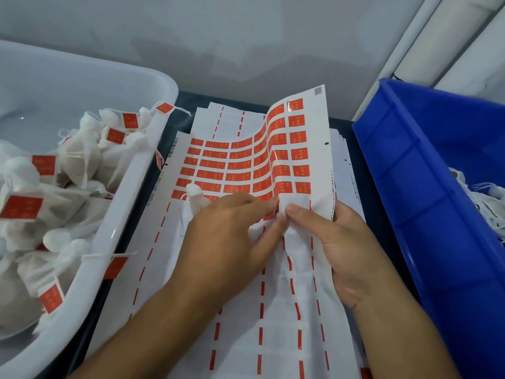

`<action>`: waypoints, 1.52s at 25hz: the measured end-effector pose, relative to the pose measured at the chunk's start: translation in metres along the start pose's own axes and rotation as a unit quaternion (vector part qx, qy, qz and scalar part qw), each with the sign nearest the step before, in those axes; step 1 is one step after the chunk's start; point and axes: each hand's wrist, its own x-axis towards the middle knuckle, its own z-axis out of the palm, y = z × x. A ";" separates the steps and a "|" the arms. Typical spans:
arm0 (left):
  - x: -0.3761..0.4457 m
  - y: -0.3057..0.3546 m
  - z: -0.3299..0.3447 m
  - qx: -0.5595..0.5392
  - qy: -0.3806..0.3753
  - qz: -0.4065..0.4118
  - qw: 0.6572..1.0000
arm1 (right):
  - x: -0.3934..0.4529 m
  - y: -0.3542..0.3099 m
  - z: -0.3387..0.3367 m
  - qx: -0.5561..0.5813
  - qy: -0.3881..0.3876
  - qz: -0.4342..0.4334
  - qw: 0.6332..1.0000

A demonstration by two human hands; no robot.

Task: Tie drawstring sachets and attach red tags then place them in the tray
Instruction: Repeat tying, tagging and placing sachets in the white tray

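A blue bin [426, 170] sits at the worktop's [363, 170] right edge — white strings inside it. Behind the dark worktop, a pale wall [246, 42]; white pipes [442, 42] slant at the far right corner.

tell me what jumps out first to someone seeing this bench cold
The sticker sheet in the middle, with its grid of red tags, curls up at its right edge; the left hand and right hand pinch it at its near row. To the left, a white tray holds tagged sachets. On the right stands a blue bin.
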 end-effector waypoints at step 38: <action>0.016 -0.003 0.006 -0.041 -0.005 -0.021 0.999 | 0.003 -0.003 -0.008 -0.064 0.025 -0.044 0.997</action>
